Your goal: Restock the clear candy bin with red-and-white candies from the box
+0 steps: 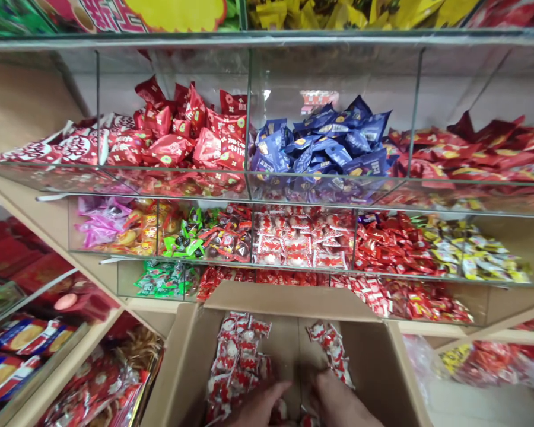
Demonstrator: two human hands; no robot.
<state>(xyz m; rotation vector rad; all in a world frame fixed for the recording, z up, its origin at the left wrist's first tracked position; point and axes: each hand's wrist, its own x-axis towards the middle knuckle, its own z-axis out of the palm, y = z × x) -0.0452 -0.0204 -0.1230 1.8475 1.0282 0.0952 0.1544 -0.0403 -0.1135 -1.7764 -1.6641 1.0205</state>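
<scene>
Low in the view, both hands reach into an open cardboard box (289, 299). My left hand (258, 406) is over small red-and-white wrapped candies (238, 347) along the box's left side. Its thumb stretches out to the right, apart from the rest; the other fingers are mostly hidden. My right hand (338, 400) reaches down beside a smaller row of the same candies (331, 350). Its fingers are blurred and partly out of sight, so whether they grip anything cannot be made out. A few more wrappers lie between the hands.
Clear-fronted shelf bins rise behind the box, holding blue packets (324, 139), red packets (182, 127), red-and-white candies (300, 237) and yellow-white candies (480, 249). Packaged snacks (22, 344) stand on shelves at left. Plastic bags (493, 362) are low at right.
</scene>
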